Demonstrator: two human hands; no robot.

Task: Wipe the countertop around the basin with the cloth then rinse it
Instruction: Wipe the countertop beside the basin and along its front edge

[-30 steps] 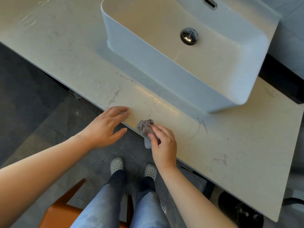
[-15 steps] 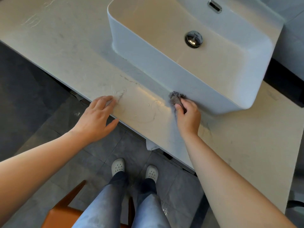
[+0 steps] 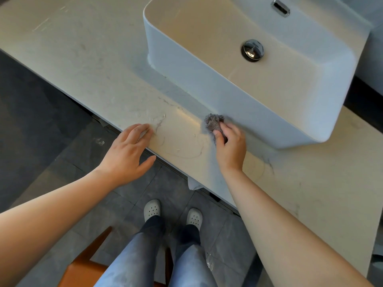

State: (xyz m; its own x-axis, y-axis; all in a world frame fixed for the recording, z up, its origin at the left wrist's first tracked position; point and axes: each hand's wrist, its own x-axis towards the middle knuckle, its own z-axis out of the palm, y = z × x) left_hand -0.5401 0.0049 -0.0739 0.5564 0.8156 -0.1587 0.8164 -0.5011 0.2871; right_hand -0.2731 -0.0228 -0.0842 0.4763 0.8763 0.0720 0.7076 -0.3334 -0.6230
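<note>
A small grey cloth (image 3: 213,122) lies bunched on the pale marble countertop (image 3: 93,65), right against the front wall of the white basin (image 3: 207,79). My right hand (image 3: 231,148) grips the cloth's near side and presses it onto the counter. My left hand (image 3: 129,152) rests with straight fingers on the counter's front edge, thumb hanging off the edge. The basin's chrome drain (image 3: 252,50) and overflow slot (image 3: 280,8) show inside the bowl.
The counter runs diagonally from upper left to lower right, with dark tiled floor (image 3: 41,121) below its edge. An orange stool (image 3: 83,270) stands by my legs. A white scrap (image 3: 193,184) hangs under the counter edge.
My right hand slid the cloth from the counter's front edge up to the basin's wall, then slightly left along it. My left hand stayed on the edge.
</note>
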